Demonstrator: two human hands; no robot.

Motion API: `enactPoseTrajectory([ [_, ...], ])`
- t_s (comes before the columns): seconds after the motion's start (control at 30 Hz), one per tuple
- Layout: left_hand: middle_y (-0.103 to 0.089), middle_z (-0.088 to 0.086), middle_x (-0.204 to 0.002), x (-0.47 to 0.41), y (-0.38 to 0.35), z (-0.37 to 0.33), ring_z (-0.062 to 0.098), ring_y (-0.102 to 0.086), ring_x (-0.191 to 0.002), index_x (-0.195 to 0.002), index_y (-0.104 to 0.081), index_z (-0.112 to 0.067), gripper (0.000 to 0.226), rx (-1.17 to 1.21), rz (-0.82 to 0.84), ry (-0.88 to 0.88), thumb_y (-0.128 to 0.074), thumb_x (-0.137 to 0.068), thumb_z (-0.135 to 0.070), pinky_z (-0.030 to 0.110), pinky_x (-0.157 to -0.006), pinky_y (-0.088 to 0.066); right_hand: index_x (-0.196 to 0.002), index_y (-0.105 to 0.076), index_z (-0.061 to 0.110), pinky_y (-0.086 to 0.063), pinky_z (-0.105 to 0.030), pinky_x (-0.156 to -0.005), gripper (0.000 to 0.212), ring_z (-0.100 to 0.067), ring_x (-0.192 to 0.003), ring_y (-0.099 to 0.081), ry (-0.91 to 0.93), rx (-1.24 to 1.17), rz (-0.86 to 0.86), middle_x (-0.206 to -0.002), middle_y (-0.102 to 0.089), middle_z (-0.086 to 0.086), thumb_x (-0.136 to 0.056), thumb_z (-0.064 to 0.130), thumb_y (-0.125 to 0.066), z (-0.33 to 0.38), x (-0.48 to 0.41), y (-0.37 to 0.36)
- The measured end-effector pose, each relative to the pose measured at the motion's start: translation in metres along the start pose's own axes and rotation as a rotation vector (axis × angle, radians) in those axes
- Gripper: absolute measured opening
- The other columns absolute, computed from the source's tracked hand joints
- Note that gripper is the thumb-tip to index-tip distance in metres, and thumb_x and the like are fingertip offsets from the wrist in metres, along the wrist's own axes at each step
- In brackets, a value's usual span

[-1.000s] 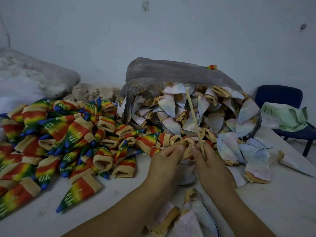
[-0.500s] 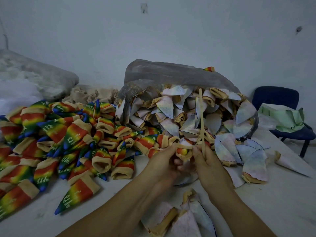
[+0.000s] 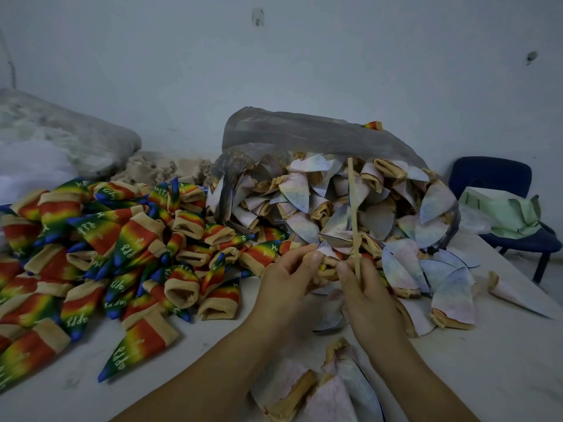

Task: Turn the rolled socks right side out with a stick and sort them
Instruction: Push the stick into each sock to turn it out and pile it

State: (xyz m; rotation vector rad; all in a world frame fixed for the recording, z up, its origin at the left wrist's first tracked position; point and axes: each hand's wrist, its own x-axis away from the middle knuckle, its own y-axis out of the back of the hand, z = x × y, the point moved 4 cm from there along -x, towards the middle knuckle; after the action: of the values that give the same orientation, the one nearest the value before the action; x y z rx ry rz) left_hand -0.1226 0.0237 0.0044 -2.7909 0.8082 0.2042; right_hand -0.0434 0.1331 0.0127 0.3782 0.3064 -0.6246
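Observation:
My left hand (image 3: 286, 281) and my right hand (image 3: 362, 287) both pinch one rolled sock (image 3: 327, 264) at the table's middle; its tan cuff and a bit of rainbow colour show between the fingers. My right hand also grips a thin wooden stick (image 3: 353, 208), which stands nearly upright above the sock. A pile of rainbow socks (image 3: 100, 248), right side out, covers the left of the table. Pale inside-out socks (image 3: 335, 202) spill from a clear plastic bag (image 3: 289, 132) behind my hands.
A few pale inside-out socks (image 3: 316, 391) lie near the table's front edge and more (image 3: 451, 300) to the right. A blue chair (image 3: 499, 202) with green cloth stands beyond the table's right edge. A large filled bag (image 3: 61, 138) rests at the back left against the wall.
The stick has swung from leaning left to nearly upright. My hands have peeled the sock's cuff back, so rainbow colour now shows between my fingers.

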Motion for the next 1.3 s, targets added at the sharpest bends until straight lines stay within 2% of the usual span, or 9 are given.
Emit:
enactPoseTrajectory([
  [0.2, -0.071, 0.015, -0.110, 0.000, 0.000, 0.000, 0.029, -0.066, -0.108, -0.107, -0.067, -0.009, 0.028, -0.020, -0.073, 0.011, -0.051, -0.101, -0.031, 0.053, -0.100, -0.049, -0.088, -0.055, 0.034, -0.044, -0.007, -0.061, 0.015, 0.004, -0.074, -0.059, 0.039, -0.046, -0.002, -0.082, -0.063, 0.017, -0.086, 0.048, -0.051, 0.006, 0.002, -0.008],
  [0.3, -0.071, 0.019, -0.111, 0.002, -0.007, 0.004, 0.033, -0.066, -0.110, -0.110, -0.066, -0.005, 0.033, 0.127, -0.056, 0.090, -0.056, -0.094, -0.033, 0.046, -0.099, -0.052, -0.084, -0.053, 0.033, -0.042, -0.007, -0.055, 0.012, 0.005, -0.067, -0.057, 0.047, -0.019, -0.040, -0.074, -0.062, 0.009, -0.095, 0.031, -0.048, 0.003, 0.001, -0.006],
  [0.4, -0.071, 0.019, -0.114, 0.005, -0.017, 0.007, 0.028, -0.069, -0.109, -0.115, -0.065, -0.001, 0.042, 0.424, 0.056, 0.216, -0.057, -0.088, -0.033, 0.029, -0.082, -0.058, -0.082, -0.053, 0.032, -0.042, -0.006, -0.055, 0.017, 0.007, -0.066, -0.057, 0.019, -0.027, -0.071, -0.071, -0.062, 0.012, -0.097, 0.031, -0.045, -0.001, -0.001, -0.002],
  [0.5, -0.070, 0.019, -0.118, 0.005, -0.019, 0.006, 0.027, -0.067, -0.113, -0.116, -0.066, -0.001, 0.044, 0.513, 0.112, 0.273, -0.060, -0.086, -0.031, 0.032, -0.090, -0.056, -0.088, -0.058, 0.032, -0.046, -0.014, -0.064, 0.015, 0.004, -0.074, -0.061, -0.055, -0.079, -0.065, -0.079, -0.066, 0.014, -0.097, 0.033, -0.045, -0.009, -0.005, -0.001],
  [0.57, -0.072, 0.018, -0.113, 0.004, -0.016, 0.007, 0.024, -0.070, -0.105, -0.111, -0.070, -0.002, 0.041, 0.484, 0.094, 0.266, -0.062, -0.085, -0.032, 0.029, -0.084, -0.057, -0.090, -0.060, 0.034, -0.048, -0.019, -0.065, 0.016, 0.000, -0.076, -0.063, -0.104, -0.126, -0.072, -0.081, -0.068, 0.011, -0.096, 0.035, -0.046, -0.011, -0.006, 0.000],
  [0.7, -0.075, 0.008, -0.094, 0.004, -0.010, 0.008, 0.011, -0.071, -0.081, -0.105, -0.074, -0.007, 0.038, 0.354, 0.030, 0.178, -0.063, -0.083, -0.036, 0.018, -0.066, -0.053, -0.085, -0.060, 0.039, -0.044, -0.008, -0.051, 0.019, 0.004, -0.064, -0.062, -0.106, -0.181, -0.055, -0.076, -0.068, 0.016, -0.086, 0.052, -0.046, -0.006, -0.003, 0.002],
  [0.83, -0.075, 0.006, -0.093, 0.005, -0.009, 0.008, 0.011, -0.069, -0.086, -0.098, -0.078, -0.012, 0.033, 0.311, -0.002, 0.103, -0.064, -0.081, -0.036, 0.020, -0.076, -0.054, -0.090, -0.061, 0.033, -0.046, -0.010, -0.051, 0.028, -0.001, -0.061, -0.063, -0.086, -0.124, -0.074, -0.073, -0.068, 0.011, -0.079, 0.056, -0.049, -0.005, -0.002, 0.001],
  [1.07, -0.077, 0.000, -0.099, 0.006, -0.006, 0.006, 0.010, -0.070, -0.098, -0.097, -0.079, -0.021, 0.023, 0.131, -0.056, 0.017, -0.061, -0.090, -0.033, 0.020, -0.084, -0.054, -0.088, -0.061, 0.035, -0.046, -0.017, -0.056, 0.012, -0.006, -0.071, -0.063, -0.116, 0.062, -0.068, -0.080, -0.068, 0.005, -0.093, 0.040, -0.051, -0.007, -0.002, 0.004],
  [1.3, -0.073, -0.015, -0.098, 0.006, -0.005, -0.005, -0.002, -0.065, -0.095, -0.092, -0.077, -0.025, 0.016, -0.139, -0.047, -0.183, -0.062, -0.093, -0.019, 0.010, -0.083, -0.046, -0.091, -0.065, 0.037, -0.050, -0.025, -0.065, 0.006, -0.009, -0.078, -0.066, -0.235, -0.066, -0.045, -0.086, -0.071, 0.007, -0.087, 0.041, -0.061, -0.012, -0.005, 0.011],
])
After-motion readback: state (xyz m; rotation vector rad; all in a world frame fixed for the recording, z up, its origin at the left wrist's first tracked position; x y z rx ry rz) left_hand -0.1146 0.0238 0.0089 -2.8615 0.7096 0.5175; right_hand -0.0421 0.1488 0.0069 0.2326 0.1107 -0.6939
